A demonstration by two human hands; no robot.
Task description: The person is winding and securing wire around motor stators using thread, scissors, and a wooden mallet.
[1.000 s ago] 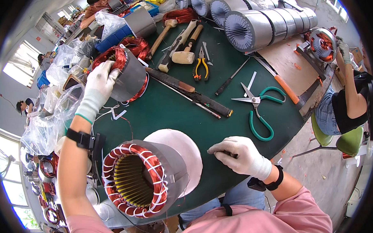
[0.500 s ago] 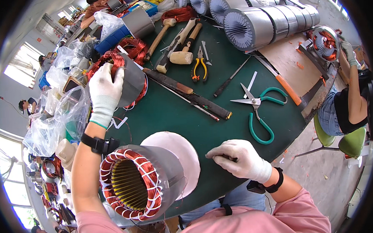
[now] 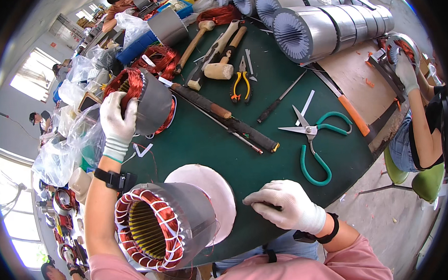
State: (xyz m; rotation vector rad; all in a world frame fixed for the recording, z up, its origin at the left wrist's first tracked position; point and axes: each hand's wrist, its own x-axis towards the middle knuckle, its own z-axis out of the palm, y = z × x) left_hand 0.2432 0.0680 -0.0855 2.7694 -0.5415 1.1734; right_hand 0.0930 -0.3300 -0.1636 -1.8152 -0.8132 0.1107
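My left hand (image 3: 118, 119), in a white knit glove, is closed on the near rim of a grey stator (image 3: 156, 109) at the left of the table. Its fingers curl by the red copper winding, and the thumb presses toward the metal side. Closer to me, a second stator (image 3: 199, 217) lies tilted on a round white disc (image 3: 221, 189); white cord laces its copper end winding, and yellow strips line the bore. Over the table's near right edge, my right hand (image 3: 287, 207), also gloved, is curled with thumb and fingers together. Whatever it may hold is hidden.
On the green table (image 3: 214, 155) are teal-handled scissors (image 3: 310, 130), a screwdriver (image 3: 281, 97), pliers (image 3: 240, 80), mallets (image 3: 218, 71) and wrapped rods (image 3: 243, 129). Large stator cores (image 3: 304, 34) line the back right. Plastic bags (image 3: 61, 150) crowd the left. A co-worker's gloved hand (image 3: 405, 73) holds another stator.
My left hand has slid down the far stator's rim toward me, uncovering more of its winding and bore. My right hand keeps its curled pose. The co-worker's hand has moved onto the other stator.
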